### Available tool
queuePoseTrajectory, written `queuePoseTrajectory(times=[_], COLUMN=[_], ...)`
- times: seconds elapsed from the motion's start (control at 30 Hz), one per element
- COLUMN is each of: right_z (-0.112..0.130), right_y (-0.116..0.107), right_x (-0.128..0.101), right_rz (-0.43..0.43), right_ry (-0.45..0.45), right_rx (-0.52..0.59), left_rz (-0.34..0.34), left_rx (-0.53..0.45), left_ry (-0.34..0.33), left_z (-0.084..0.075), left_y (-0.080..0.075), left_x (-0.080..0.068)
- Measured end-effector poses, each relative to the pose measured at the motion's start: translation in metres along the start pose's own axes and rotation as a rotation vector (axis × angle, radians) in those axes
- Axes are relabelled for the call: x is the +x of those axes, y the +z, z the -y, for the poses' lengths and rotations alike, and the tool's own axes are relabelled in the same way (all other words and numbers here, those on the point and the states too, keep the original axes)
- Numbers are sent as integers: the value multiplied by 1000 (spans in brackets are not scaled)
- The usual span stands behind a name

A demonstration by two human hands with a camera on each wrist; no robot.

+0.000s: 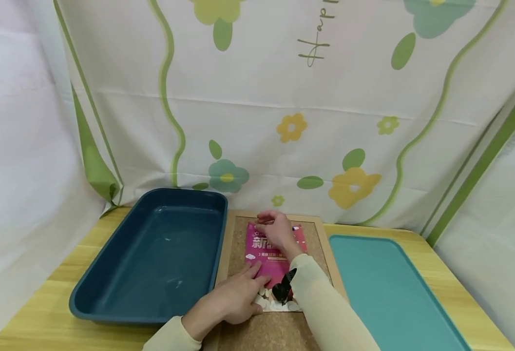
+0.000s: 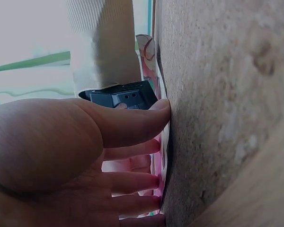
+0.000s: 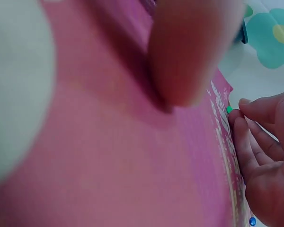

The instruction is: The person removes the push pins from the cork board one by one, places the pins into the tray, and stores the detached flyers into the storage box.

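A pink poster (image 1: 266,265) with white Chinese characters lies on the wood-framed cork board (image 1: 279,331). My left hand (image 1: 238,295), fingers spread and straight, presses the poster's lower left part. In the left wrist view its thumb (image 2: 137,125) touches the paper's edge. At the poster's upper left corner, my right hand (image 1: 276,231) has thumb and fingertips together at a small green push pin (image 3: 229,109); the pin's point is hidden. A blue push pin (image 3: 252,221) sits at the upper right corner. A blurred fingertip (image 3: 180,71) fills part of the right wrist view.
Left of the board stands a deep dark blue tub (image 1: 152,258). A flat teal tray (image 1: 384,287) lies to the right. Both rest on a wood-grain table (image 1: 33,312), with a flower-print cloth (image 1: 261,122) hanging behind. A black wrist camera (image 1: 283,287) sits over the poster's lower part.
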State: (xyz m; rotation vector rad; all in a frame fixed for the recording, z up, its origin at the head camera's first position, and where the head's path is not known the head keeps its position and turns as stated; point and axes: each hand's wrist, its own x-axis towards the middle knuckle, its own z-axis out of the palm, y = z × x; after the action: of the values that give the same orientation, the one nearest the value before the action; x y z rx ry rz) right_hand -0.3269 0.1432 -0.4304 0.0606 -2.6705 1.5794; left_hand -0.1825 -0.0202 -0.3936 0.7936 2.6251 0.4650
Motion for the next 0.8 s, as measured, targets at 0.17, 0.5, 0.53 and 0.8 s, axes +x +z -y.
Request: queuePoseTrajectory(times=[0.17,0.5,0.53,0.8], right_z=[-3,-7,-7,-10], right_y=[2,4,5,5], right_x=[3,5,6,9], right_rz=[-16,-15,-13,-18], right_ry=[14,49,48,47], right_rx=[-22,-4,1,-21], left_rz=[-17,-16,-16,-11], left_rx=[7,19,17,22], left_ry=[-7,-1,0,11], left_z=[0,-1,-1,-1], left_y=[0,0,0,0], left_x=[-3,-3,-3,-1])
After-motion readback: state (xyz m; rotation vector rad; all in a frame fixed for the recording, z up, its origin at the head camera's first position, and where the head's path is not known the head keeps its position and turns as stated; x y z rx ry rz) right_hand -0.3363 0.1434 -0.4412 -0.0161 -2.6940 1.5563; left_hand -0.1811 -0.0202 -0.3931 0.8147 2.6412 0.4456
